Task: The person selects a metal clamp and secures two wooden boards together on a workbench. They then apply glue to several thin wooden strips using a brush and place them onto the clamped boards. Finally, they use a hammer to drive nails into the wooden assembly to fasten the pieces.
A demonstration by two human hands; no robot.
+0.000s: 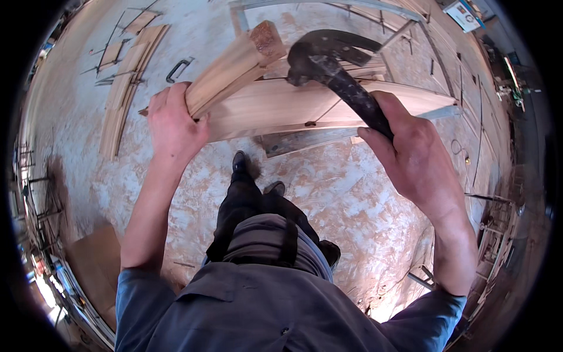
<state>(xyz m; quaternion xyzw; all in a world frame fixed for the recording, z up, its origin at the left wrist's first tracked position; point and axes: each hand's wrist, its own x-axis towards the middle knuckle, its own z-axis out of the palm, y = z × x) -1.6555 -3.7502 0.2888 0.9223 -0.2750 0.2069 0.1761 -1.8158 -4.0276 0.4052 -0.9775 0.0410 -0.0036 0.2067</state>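
Note:
My right hand [413, 155] is wrapped round the dark handle of a claw hammer [334, 64], its head raised in front of me with the claw toward the right. A short, thick wooden block [229, 70] slants up and to the right from my left hand [176, 120], whose fingers are closed round its lower end. The block's far end looks rough and reddish-brown. Behind both lies a wide pale wooden board [275, 108]. The hammer head is close to the block's far end; whether they touch I cannot tell.
Long boards [126, 88] with clamps lie on the floor at the left, and a black C-clamp [179, 69] is nearby. A metal frame [437, 58] stands at the far right. A brown sheet [94, 267] lies low on the left. Beneath me is a stained floor [352, 193].

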